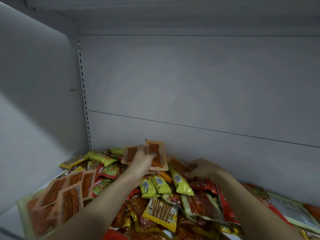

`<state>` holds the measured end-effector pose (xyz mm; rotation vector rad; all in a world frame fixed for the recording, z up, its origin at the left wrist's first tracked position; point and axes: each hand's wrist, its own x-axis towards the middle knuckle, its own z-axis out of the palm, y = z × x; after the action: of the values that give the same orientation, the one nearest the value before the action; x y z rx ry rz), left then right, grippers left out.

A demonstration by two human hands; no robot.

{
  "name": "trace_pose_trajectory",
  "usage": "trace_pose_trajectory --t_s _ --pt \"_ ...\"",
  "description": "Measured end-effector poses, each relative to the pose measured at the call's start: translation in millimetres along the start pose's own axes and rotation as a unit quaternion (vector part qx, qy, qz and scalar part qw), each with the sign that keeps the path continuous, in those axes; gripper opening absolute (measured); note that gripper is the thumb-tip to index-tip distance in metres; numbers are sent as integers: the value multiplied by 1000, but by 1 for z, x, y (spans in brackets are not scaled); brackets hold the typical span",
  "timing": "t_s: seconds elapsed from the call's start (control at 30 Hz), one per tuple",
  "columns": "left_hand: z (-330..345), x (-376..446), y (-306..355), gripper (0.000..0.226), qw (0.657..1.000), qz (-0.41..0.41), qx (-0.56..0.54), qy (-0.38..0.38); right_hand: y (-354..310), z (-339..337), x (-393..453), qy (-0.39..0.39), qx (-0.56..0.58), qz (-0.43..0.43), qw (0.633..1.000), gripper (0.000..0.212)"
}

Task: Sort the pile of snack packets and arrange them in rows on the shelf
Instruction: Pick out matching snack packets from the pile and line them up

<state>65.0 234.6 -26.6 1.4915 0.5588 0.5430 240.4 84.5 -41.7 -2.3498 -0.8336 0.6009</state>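
Sorting barely started: left hand [141,161] grips 2 orange packets [155,155] above the pile [161,201], right hand [201,168] pinches another orange one [179,165] still in it. Few orange packets [69,187] grouped loosely at left, no rows on shelf [15,220] yet

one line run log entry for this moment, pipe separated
phase: sorting | left hand: holds two orange stick packets above pile | right hand: picking at orange packet on pile | shelf rows: none yet
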Motion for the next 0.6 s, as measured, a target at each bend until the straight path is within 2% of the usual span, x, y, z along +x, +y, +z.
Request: trace_pose_trajectory --t_s 0.1,0.23,0.47,0.53,0.6 --pt "1 3 -4 23 1000 -3 -28 -10 0 -4 -7 -7 23 7 1000 23" --pt "1 6 -8 27 999 -5 -31 -24 7 -13 -10 49 7 12 999 29" --pt "8 3 -6 28 998 -25 -47 -43 10 -20 -20 17 150 30 988 27" --pt "13 1 -5 21 997 -20 -47 -50 4 -16 -22 5 238 17 971 25" --pt "17 -2 -4 12 996 -4 -50 -71 -7 -12 -25 9 269 -14 963 23"
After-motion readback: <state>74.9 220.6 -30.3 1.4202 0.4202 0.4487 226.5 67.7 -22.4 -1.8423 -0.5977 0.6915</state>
